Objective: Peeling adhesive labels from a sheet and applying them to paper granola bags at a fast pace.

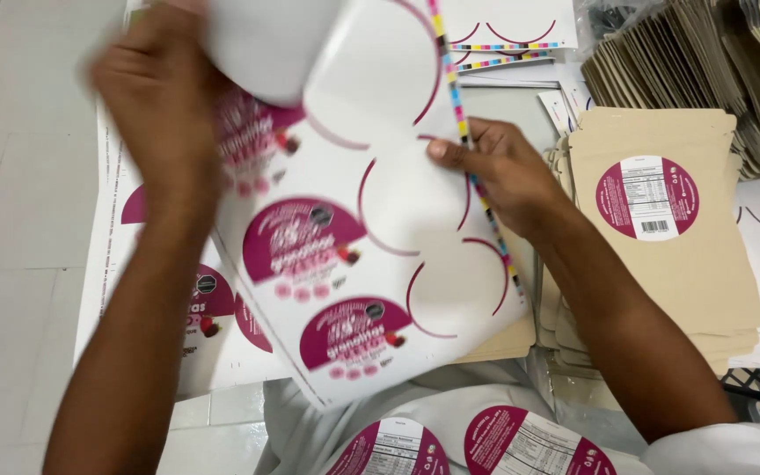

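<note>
The left hand (156,97) pinches the top of the label sheet (371,229), lifted over other sheets; the right hand (503,171) pinches its edge. Pulling unevenly may crease or tear it.

Kraft pouches (661,264) stacked at right, top one bearing a round magenta label (646,198). More pouches (688,62) fanned behind. Emptied label sheets (507,26) at top. Two round labels (485,444) at bottom. White tiled floor (19,220) left.
</note>
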